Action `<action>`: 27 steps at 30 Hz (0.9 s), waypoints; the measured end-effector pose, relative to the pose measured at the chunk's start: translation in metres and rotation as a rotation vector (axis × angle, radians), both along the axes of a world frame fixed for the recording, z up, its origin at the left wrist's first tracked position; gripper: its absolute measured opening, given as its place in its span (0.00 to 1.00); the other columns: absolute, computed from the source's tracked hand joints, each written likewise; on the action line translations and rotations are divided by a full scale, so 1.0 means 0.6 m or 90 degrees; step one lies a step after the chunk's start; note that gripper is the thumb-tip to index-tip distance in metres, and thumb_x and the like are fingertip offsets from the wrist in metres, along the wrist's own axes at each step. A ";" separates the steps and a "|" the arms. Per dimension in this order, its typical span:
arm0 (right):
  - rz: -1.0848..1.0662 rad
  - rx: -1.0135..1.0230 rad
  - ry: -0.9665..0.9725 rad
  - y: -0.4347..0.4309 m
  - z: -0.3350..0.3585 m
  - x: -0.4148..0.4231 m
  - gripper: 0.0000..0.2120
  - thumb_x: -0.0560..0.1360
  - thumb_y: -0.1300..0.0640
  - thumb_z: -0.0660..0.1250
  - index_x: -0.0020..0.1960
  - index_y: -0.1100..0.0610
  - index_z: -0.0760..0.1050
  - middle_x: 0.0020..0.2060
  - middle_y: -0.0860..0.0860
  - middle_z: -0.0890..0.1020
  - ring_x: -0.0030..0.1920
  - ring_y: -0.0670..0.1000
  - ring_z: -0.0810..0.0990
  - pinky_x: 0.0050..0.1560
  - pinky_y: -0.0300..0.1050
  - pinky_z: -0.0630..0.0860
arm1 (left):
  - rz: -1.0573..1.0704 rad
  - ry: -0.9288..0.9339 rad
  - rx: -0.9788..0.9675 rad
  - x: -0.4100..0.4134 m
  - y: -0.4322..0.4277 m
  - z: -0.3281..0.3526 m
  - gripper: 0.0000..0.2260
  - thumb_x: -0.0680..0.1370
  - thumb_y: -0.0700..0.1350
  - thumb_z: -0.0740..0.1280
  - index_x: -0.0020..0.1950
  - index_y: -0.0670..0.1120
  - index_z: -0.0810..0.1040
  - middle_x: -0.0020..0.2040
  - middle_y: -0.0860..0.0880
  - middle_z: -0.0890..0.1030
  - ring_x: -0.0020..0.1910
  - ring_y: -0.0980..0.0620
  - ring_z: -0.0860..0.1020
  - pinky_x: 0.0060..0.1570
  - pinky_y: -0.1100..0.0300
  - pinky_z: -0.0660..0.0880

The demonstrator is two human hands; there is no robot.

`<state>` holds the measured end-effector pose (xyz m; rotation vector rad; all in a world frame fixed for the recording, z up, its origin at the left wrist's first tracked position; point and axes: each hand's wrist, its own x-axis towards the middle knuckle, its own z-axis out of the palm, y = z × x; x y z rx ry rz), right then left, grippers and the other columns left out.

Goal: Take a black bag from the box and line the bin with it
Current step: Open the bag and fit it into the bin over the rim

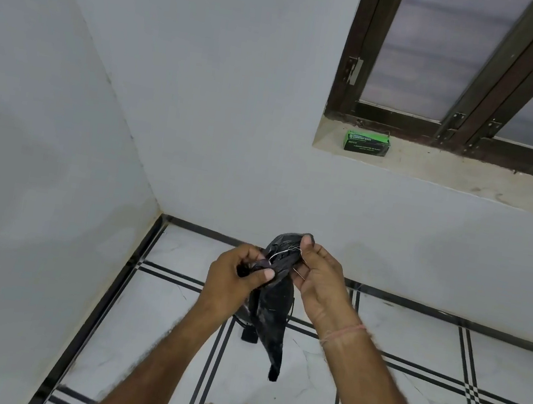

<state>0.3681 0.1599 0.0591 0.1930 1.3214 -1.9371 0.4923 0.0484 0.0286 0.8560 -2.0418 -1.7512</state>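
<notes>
black bag (270, 322): folded, limp, hanging well below the box (367, 143) | left hand (230, 279): pinching the upper fold | right hand (319, 277): pinching the top edge | judged: light, slippery thin film, tears easily; hold at the mouth edge and rub the layers apart

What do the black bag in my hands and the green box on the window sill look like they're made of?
Black bag: thin plastic film, slightly glossy; it crumples and shows pale sheen streaks. Green box: probably printed cardboard, matt; straight folded edges, flat printed faces.
</notes>
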 end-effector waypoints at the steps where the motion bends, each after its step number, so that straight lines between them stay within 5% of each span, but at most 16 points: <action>1: -0.016 0.018 -0.004 0.002 -0.002 -0.005 0.10 0.79 0.57 0.72 0.41 0.55 0.75 0.41 0.54 0.85 0.41 0.52 0.85 0.41 0.45 0.85 | -0.007 -0.005 0.000 0.003 0.001 -0.004 0.06 0.75 0.40 0.78 0.44 0.48 0.82 0.39 0.52 0.84 0.40 0.53 0.81 0.46 0.54 0.80; 6: -0.044 0.059 -0.026 0.009 -0.011 -0.011 0.11 0.78 0.57 0.73 0.40 0.55 0.75 0.36 0.50 0.84 0.34 0.48 0.82 0.32 0.40 0.79 | -0.078 -0.004 0.048 0.011 0.016 0.003 0.03 0.79 0.47 0.74 0.48 0.49 0.84 0.41 0.52 0.84 0.43 0.56 0.82 0.43 0.61 0.78; 10: -0.071 0.046 -0.059 0.002 -0.015 -0.016 0.07 0.79 0.57 0.72 0.45 0.59 0.77 0.40 0.55 0.84 0.41 0.53 0.83 0.45 0.49 0.84 | -0.174 -0.069 0.029 0.003 0.003 0.001 0.08 0.77 0.45 0.76 0.44 0.42 0.81 0.40 0.42 0.83 0.41 0.46 0.83 0.46 0.49 0.81; 12: -0.098 0.048 -0.068 0.003 -0.016 -0.024 0.07 0.79 0.57 0.72 0.45 0.59 0.77 0.40 0.55 0.84 0.41 0.53 0.83 0.45 0.49 0.84 | -0.232 -0.079 0.077 0.008 0.002 -0.003 0.07 0.77 0.41 0.75 0.43 0.41 0.80 0.37 0.47 0.81 0.39 0.51 0.81 0.42 0.56 0.79; 17: -0.029 0.066 -0.034 0.007 -0.018 -0.013 0.12 0.77 0.54 0.74 0.41 0.56 0.74 0.40 0.57 0.86 0.39 0.54 0.84 0.37 0.46 0.84 | -0.002 0.021 0.046 -0.009 0.012 0.022 0.08 0.80 0.51 0.72 0.50 0.46 0.82 0.43 0.55 0.84 0.44 0.60 0.82 0.47 0.64 0.79; 23: 0.032 -0.028 -0.048 -0.006 -0.013 0.010 0.07 0.78 0.58 0.72 0.47 0.63 0.80 0.44 0.60 0.87 0.43 0.55 0.88 0.44 0.48 0.86 | 0.052 0.008 0.140 -0.045 0.021 0.006 0.06 0.76 0.44 0.77 0.50 0.44 0.84 0.41 0.45 0.86 0.43 0.45 0.85 0.52 0.39 0.83; 27: 0.064 -0.040 -0.008 0.004 -0.016 0.017 0.04 0.78 0.62 0.72 0.46 0.64 0.80 0.43 0.58 0.87 0.45 0.52 0.87 0.46 0.41 0.84 | 0.135 0.039 0.251 -0.043 0.020 -0.003 0.08 0.77 0.42 0.76 0.47 0.36 0.83 0.39 0.36 0.81 0.40 0.39 0.80 0.50 0.42 0.81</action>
